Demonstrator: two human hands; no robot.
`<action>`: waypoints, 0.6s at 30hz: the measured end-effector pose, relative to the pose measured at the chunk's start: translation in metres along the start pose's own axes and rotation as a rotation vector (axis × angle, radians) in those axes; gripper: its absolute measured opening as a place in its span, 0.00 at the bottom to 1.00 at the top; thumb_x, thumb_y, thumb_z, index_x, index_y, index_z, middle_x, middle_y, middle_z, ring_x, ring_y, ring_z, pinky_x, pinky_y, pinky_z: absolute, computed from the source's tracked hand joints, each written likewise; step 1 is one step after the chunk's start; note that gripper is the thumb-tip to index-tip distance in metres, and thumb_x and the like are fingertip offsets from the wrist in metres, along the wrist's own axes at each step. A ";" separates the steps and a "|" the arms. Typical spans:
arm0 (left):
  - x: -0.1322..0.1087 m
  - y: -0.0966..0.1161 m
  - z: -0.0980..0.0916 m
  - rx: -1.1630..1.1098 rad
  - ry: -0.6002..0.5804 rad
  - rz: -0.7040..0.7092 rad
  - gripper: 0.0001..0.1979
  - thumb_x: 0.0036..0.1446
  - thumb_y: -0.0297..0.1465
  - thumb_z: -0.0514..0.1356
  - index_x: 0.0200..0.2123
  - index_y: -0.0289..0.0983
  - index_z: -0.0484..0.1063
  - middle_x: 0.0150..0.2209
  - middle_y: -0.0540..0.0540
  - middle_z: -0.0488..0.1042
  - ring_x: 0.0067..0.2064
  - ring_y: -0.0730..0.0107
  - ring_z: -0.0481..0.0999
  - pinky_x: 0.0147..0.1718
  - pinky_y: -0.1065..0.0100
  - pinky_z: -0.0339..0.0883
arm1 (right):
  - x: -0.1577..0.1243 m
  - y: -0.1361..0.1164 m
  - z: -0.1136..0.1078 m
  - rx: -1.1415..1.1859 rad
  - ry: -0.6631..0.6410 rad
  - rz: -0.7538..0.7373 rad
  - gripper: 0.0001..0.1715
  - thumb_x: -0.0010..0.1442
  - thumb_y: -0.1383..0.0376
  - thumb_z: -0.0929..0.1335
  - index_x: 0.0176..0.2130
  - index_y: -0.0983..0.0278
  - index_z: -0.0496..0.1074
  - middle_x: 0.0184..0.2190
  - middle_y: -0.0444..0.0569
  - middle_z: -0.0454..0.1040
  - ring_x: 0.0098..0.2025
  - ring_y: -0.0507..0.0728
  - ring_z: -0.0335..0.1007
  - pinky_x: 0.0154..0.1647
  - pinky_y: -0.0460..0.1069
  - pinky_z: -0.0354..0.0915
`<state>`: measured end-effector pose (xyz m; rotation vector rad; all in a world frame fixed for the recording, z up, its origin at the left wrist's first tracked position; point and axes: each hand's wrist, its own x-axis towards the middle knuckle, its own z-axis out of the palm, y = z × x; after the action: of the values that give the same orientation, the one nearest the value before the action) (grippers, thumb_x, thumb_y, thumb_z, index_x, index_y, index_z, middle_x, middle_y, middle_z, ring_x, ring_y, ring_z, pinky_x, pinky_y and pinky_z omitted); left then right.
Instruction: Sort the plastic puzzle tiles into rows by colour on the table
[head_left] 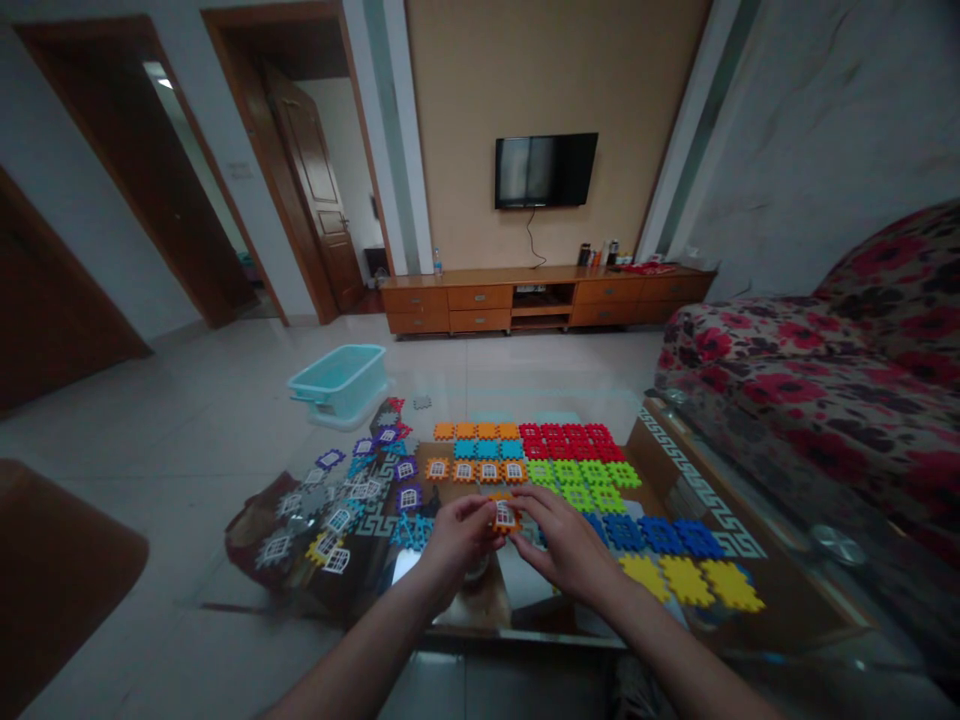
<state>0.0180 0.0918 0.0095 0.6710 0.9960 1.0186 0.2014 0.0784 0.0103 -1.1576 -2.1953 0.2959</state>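
Two forearms [375, 635] reach in over the near edge of a glass table [540, 635]. Left hand [463, 530] and right hand [559, 535] both pinch one orange tile [504, 514] between thumb and fingers, raised above the glass, its white window facing the camera.

Straight beyond the hands run orange window tiles [489, 472], cyan tiles [487, 450] and plain orange tiles [476, 431]. Beyond the right hand lie green tiles [589, 472] and red tiles [566, 440]; to its right, blue tiles [660, 535] and yellow tiles [687, 580]. Left of the left hand are purple tiles [409, 497], then scattered grey tiles [275, 548].

Farther off, past the table's left corner, a teal tub [341, 385] sits on the pale floor [525, 355]. Ahead stand a cabinet [450, 297] and a wall TV [546, 170]; a flowered sofa [750, 345] is well to the right.

Labels on the cabinet-top bottles [613, 252] are too small to read. Key-pattern bands [697, 480] follow the table's sides; bare glass borders the right one, and open floor separates table and cabinet.
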 end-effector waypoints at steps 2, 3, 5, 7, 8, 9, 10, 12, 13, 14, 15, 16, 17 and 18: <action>0.003 -0.002 -0.003 0.007 -0.001 0.018 0.20 0.43 0.39 0.73 0.35 0.32 0.75 0.32 0.43 0.78 0.29 0.72 0.76 0.31 0.69 0.73 | 0.004 0.000 -0.001 0.028 0.001 -0.004 0.22 0.57 0.68 0.69 0.52 0.59 0.68 0.53 0.53 0.70 0.54 0.60 0.68 0.56 0.57 0.67; 0.005 -0.003 -0.004 0.010 0.004 0.025 0.21 0.42 0.39 0.74 0.34 0.32 0.75 0.32 0.43 0.77 0.29 0.73 0.75 0.31 0.69 0.73 | 0.005 0.000 -0.001 0.036 0.001 -0.004 0.22 0.57 0.68 0.70 0.52 0.59 0.68 0.53 0.52 0.70 0.54 0.60 0.68 0.55 0.57 0.67; 0.008 -0.004 -0.006 0.017 0.014 0.036 0.22 0.40 0.40 0.74 0.34 0.32 0.75 0.31 0.44 0.77 0.28 0.74 0.75 0.31 0.69 0.73 | 0.009 0.000 0.000 0.045 0.000 0.000 0.22 0.56 0.68 0.69 0.51 0.59 0.69 0.52 0.52 0.70 0.54 0.59 0.68 0.55 0.56 0.66; 0.009 -0.004 -0.007 0.024 0.014 0.045 0.23 0.40 0.41 0.74 0.34 0.32 0.75 0.31 0.44 0.77 0.28 0.74 0.74 0.31 0.68 0.73 | 0.012 0.000 0.002 0.048 -0.005 0.011 0.21 0.56 0.68 0.70 0.51 0.59 0.69 0.51 0.52 0.71 0.53 0.59 0.68 0.55 0.56 0.66; 0.010 -0.004 -0.007 0.028 0.010 0.049 0.23 0.40 0.41 0.74 0.34 0.32 0.75 0.31 0.45 0.76 0.28 0.74 0.74 0.32 0.68 0.73 | 0.013 0.001 0.002 0.049 -0.008 0.017 0.22 0.56 0.67 0.70 0.51 0.59 0.69 0.51 0.52 0.71 0.53 0.59 0.68 0.54 0.56 0.66; 0.010 -0.004 -0.007 0.029 0.005 0.054 0.23 0.39 0.41 0.74 0.34 0.32 0.76 0.31 0.45 0.76 0.28 0.74 0.74 0.32 0.68 0.73 | 0.014 0.001 0.003 0.047 -0.013 0.021 0.22 0.56 0.67 0.70 0.51 0.59 0.69 0.51 0.52 0.71 0.53 0.60 0.68 0.55 0.56 0.66; 0.010 -0.004 -0.007 0.028 0.003 0.059 0.23 0.39 0.41 0.74 0.34 0.32 0.76 0.30 0.45 0.76 0.28 0.75 0.74 0.32 0.68 0.73 | 0.016 0.002 0.003 0.046 -0.019 0.025 0.23 0.56 0.66 0.70 0.52 0.59 0.69 0.51 0.52 0.71 0.53 0.60 0.68 0.55 0.57 0.65; 0.010 -0.003 -0.007 0.021 0.011 0.066 0.23 0.38 0.41 0.75 0.33 0.32 0.76 0.29 0.46 0.76 0.27 0.75 0.74 0.32 0.68 0.73 | 0.018 0.002 0.004 0.045 -0.033 0.031 0.23 0.55 0.65 0.71 0.52 0.58 0.69 0.50 0.52 0.71 0.53 0.60 0.68 0.54 0.57 0.65; 0.010 -0.003 -0.008 0.019 0.019 0.067 0.24 0.37 0.41 0.75 0.33 0.31 0.76 0.29 0.46 0.76 0.27 0.75 0.74 0.31 0.68 0.73 | 0.019 0.003 0.005 0.044 -0.037 0.035 0.23 0.55 0.65 0.71 0.51 0.59 0.69 0.50 0.52 0.71 0.52 0.60 0.68 0.54 0.57 0.65; 0.010 -0.003 -0.008 0.017 0.026 0.068 0.24 0.36 0.41 0.75 0.33 0.31 0.76 0.29 0.46 0.76 0.27 0.75 0.74 0.31 0.68 0.73 | 0.020 0.003 0.006 0.043 -0.038 0.040 0.24 0.54 0.65 0.72 0.51 0.59 0.69 0.49 0.51 0.71 0.52 0.60 0.68 0.53 0.57 0.65; 0.011 -0.004 -0.008 0.017 0.031 0.069 0.24 0.36 0.42 0.75 0.33 0.31 0.75 0.29 0.46 0.76 0.27 0.74 0.74 0.31 0.68 0.73 | 0.021 0.004 0.007 0.041 -0.036 0.046 0.24 0.54 0.64 0.72 0.51 0.59 0.69 0.49 0.51 0.71 0.51 0.61 0.68 0.53 0.57 0.65; 0.011 -0.004 -0.009 0.016 0.035 0.071 0.25 0.36 0.42 0.75 0.33 0.32 0.75 0.29 0.46 0.76 0.27 0.74 0.74 0.31 0.68 0.72 | 0.022 0.004 0.009 0.039 -0.031 0.053 0.24 0.54 0.64 0.72 0.51 0.59 0.69 0.48 0.52 0.71 0.51 0.61 0.68 0.53 0.57 0.65; 0.012 -0.004 -0.010 0.015 0.036 0.074 0.25 0.36 0.42 0.75 0.34 0.32 0.75 0.29 0.45 0.76 0.27 0.74 0.74 0.30 0.69 0.72 | 0.023 0.005 0.010 0.038 -0.028 0.058 0.25 0.53 0.64 0.72 0.51 0.60 0.69 0.48 0.52 0.72 0.51 0.61 0.68 0.53 0.57 0.65; 0.013 -0.004 -0.011 0.014 0.036 0.078 0.25 0.37 0.42 0.75 0.34 0.32 0.76 0.29 0.45 0.76 0.27 0.74 0.75 0.30 0.69 0.72 | 0.024 0.006 0.012 0.038 -0.026 0.062 0.25 0.53 0.63 0.72 0.51 0.60 0.69 0.48 0.52 0.71 0.51 0.61 0.68 0.53 0.57 0.65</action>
<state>0.0123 0.1021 -0.0032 0.7102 1.0157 1.0960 0.1875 0.1022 0.0086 -1.2084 -2.1694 0.3793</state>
